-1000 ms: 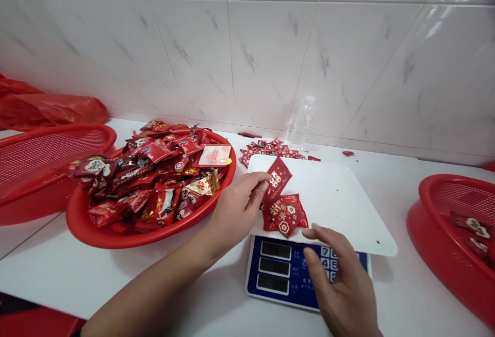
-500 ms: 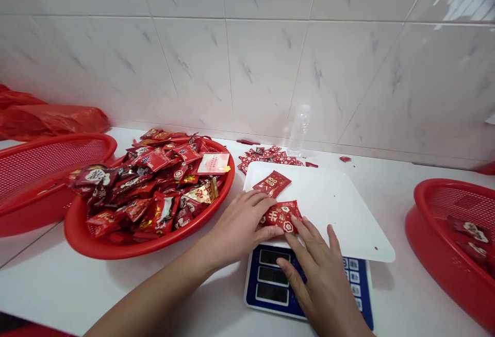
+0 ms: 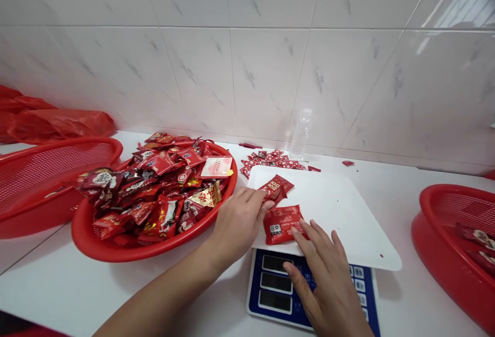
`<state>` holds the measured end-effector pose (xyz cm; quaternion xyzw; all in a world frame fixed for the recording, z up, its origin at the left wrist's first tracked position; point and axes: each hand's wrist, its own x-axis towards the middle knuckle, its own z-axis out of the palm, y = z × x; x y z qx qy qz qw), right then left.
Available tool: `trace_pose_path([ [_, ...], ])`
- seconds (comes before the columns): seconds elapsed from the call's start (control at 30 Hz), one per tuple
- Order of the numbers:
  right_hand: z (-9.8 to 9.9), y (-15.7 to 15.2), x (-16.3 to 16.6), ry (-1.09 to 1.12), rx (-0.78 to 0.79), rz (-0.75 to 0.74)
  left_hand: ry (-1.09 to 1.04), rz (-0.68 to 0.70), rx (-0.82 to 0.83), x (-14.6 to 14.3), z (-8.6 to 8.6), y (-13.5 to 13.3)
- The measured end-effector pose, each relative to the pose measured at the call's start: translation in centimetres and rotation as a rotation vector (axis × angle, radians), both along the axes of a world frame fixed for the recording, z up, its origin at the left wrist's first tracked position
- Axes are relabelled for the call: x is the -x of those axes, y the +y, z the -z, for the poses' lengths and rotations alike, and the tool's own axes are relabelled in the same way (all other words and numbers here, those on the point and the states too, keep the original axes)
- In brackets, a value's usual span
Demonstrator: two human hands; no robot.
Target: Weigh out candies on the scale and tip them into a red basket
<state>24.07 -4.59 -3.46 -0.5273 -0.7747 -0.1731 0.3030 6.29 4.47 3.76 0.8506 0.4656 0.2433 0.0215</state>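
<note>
Two red packets lay on the white platter [image 3: 348,208], one of your hands at each.

Your left hand [image 3: 237,221] rested its fingertips on the upper packet [image 3: 279,186] near the platter's back-left corner; whether you pinched it or only pressed it, I cannot tell. Your right hand [image 3: 328,285] was spread flat, grasping nothing, fingertips touching the lower packet [image 3: 281,223], palm over the blue panel [image 3: 273,283]. To do this well, I judge, you needed both packets lying wholly on the platter and your hands clear of it. The red basket [image 3: 127,249] just left was heaped with packets; the far-left basket [image 3: 77,144] showed only bare mesh; the right basket [image 3: 436,254] held a few.
</note>
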Motion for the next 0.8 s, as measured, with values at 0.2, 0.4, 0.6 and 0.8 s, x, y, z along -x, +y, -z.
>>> trace_pose_path([
  [0.2,1.4,0.9,-1.0,-0.227,-0.136,-0.030,-0.049,0.149,0.159,-0.6,0.6,-0.7],
  [0.4,3.4,1.8,-2.5,-0.327,-0.247,-0.019,-0.064,0.308,0.278,1.2,-2.4,-2.7],
  [0.6,4.2,2.1,-2.4,-0.307,-0.330,-0.060,0.249,0.061,0.075,5.9,-5.0,-0.3],
  [0.8,3.9,2.3,-2.1,-0.282,-0.342,-0.140,0.310,-0.106,0.260,9.4,-5.2,7.7],
])
